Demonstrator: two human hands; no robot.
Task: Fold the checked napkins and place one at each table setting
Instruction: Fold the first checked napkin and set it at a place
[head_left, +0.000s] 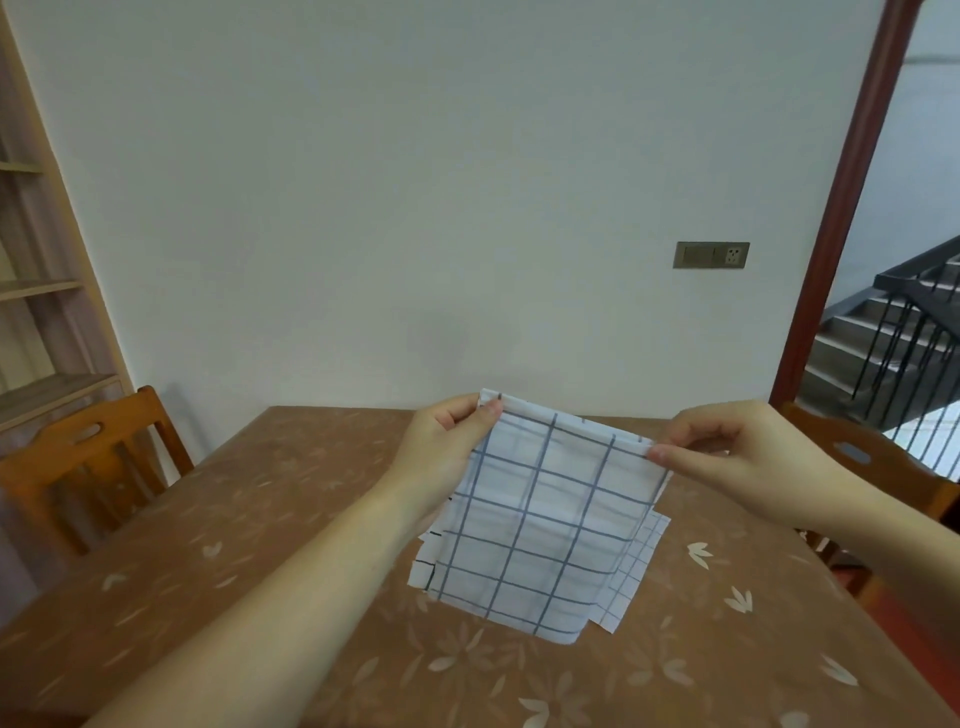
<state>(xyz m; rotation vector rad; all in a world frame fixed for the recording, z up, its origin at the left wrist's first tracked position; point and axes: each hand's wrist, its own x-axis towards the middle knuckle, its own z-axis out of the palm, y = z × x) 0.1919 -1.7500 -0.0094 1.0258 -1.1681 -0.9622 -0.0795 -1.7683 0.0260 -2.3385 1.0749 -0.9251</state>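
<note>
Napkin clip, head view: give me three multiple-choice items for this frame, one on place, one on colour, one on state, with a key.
1. Where is the socket plate?
A. on the wall, right of the napkin
B. on the shelf at left
C. on the table

2. What colour are the lines on the held napkin?
A. red
B. blue-grey
C. green

3. How is the held napkin held?
A. lying flat, untouched
B. crumpled in one fist
C. pinched at its two top corners, hanging down

Key:
1 A: the socket plate sits on the white wall, up and right of the napkin.
2 B: its grid lines are blue-grey on white.
3 C: the left hand and the right hand each pinch a top corner; the cloth hangs over other napkins on the table.
</note>
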